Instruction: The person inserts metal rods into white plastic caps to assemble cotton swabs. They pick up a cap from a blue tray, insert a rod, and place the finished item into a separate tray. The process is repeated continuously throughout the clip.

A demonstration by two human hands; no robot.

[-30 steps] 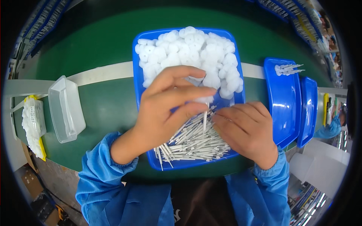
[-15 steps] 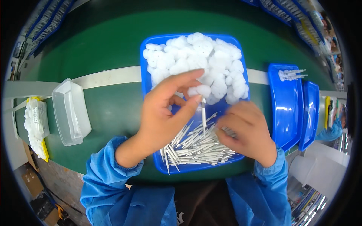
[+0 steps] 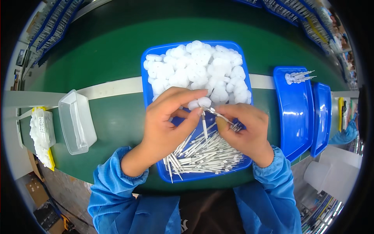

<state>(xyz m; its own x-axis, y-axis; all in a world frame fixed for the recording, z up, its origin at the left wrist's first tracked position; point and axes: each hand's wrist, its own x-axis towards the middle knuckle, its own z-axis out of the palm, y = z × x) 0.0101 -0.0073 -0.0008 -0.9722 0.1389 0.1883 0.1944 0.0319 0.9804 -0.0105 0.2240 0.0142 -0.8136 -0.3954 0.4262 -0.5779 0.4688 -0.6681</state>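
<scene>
Between its thumb and fingers, my left hand [image 3: 165, 123] pinches a few small white discs [image 3: 199, 103]. A thin white rod [image 3: 205, 124] hangs down from the discs. My right hand [image 3: 249, 126] is closed on several thin rods [image 3: 236, 126] with grey ends. One rod from it slants up to the held discs, its tip meeting them by my left thumb. Both hands are over a blue tray [image 3: 145, 84]. Heaped white discs [image 3: 194, 66] fill its far part, and loose white rods [image 3: 202, 156] lie crisscrossed in its near part.
A clear plastic box [image 3: 80, 121] stands to the left on the green table [image 3: 117, 117]. Past it is a bag of white pieces [image 3: 41, 132] on a yellow tray. Two blue trays [image 3: 294, 117] lie at the right, one with a small cluster of disc-tipped rods [image 3: 298, 77].
My right hand has moved left and up, bringing a rod against the discs in my left hand. The left hand keeps its pinch. The whole view has shifted slightly.
</scene>
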